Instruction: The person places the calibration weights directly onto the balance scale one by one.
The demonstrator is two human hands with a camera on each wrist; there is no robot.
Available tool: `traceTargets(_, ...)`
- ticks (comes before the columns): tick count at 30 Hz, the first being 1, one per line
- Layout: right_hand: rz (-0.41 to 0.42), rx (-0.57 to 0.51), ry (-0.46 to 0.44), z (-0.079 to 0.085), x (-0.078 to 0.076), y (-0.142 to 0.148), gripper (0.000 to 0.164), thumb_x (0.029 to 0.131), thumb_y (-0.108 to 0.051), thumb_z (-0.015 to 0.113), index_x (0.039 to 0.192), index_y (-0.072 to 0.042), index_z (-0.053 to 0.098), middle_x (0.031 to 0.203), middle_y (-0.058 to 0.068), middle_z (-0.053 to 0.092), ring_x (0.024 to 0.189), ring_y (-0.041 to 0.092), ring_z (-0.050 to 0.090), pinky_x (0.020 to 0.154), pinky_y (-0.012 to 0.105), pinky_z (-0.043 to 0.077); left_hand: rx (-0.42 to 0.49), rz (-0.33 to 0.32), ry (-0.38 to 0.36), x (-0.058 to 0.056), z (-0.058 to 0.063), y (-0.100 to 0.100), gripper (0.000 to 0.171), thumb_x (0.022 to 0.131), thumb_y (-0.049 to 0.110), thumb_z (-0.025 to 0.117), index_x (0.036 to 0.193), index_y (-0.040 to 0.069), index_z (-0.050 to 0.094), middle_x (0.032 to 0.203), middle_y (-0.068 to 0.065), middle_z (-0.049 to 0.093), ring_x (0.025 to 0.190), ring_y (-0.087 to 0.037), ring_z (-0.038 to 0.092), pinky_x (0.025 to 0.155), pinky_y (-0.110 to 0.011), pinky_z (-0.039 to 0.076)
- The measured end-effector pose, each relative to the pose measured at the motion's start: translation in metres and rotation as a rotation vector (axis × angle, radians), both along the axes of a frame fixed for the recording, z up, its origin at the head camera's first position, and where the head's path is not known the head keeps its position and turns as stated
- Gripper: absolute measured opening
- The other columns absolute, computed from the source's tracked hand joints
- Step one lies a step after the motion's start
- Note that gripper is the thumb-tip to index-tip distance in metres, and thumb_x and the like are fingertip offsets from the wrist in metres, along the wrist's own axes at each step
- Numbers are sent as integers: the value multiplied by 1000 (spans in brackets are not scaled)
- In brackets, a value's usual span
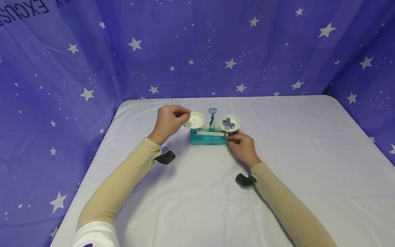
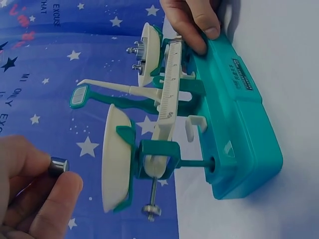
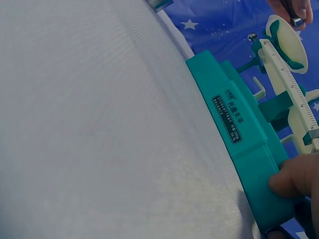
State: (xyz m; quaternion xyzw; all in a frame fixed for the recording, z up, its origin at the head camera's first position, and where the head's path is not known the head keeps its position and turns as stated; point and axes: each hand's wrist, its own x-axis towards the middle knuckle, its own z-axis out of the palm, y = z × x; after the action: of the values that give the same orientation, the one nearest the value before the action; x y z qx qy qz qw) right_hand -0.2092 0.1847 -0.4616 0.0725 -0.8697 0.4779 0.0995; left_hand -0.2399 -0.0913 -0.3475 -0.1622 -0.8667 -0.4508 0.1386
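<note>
Curtains point(image 1: 203, 48) border white cloth point(image 1: 197, 199); left grip point(image 1: 169, 120) pinches metal cylinder point(image 2: 58, 166), right grip point(image 1: 244, 146) clasps balance point(image 1: 207, 139).

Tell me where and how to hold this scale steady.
Probably the left end of its green base, coming low from the left: that end is blocky and free of fingers, while the left dish and ruled bar sit above on slimmer parts. The right hand holds the other end.
</note>
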Motion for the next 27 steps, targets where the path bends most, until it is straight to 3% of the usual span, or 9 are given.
traceTargets(9, -5, -1, -20, 0, 1, 1, 22, 84, 2, 69, 104, -1, 80, 133, 19, 68, 102, 28, 66, 75, 16, 46, -33, -49, -25, -7, -2, 17, 15, 86, 5, 69, 95, 1, 81, 93, -15, 79, 80, -25, 74, 73, -35, 62)
traceTargets(19, -4, -6, -23, 2, 1, 0, 22, 84, 2, 69, 103, -1, 80, 131, 19, 69, 97, 27, 65, 73, 17, 45, -90, -77, 23, -12, -6, 28, 15, 86, 4, 68, 92, 2, 82, 90, -13, 79, 78, -24, 74, 72, -36, 61)
traceTargets(27, -6, 0, -21, 1, 1, 1, 22, 84, 2, 69, 102, -2, 80, 131, 19, 70, 98, 28, 65, 74, 18, 46, -117, -80, -6, -15, -9, 32, 15, 87, 5, 68, 92, 2, 82, 93, -13, 79, 78, -24, 73, 72, -36, 61)
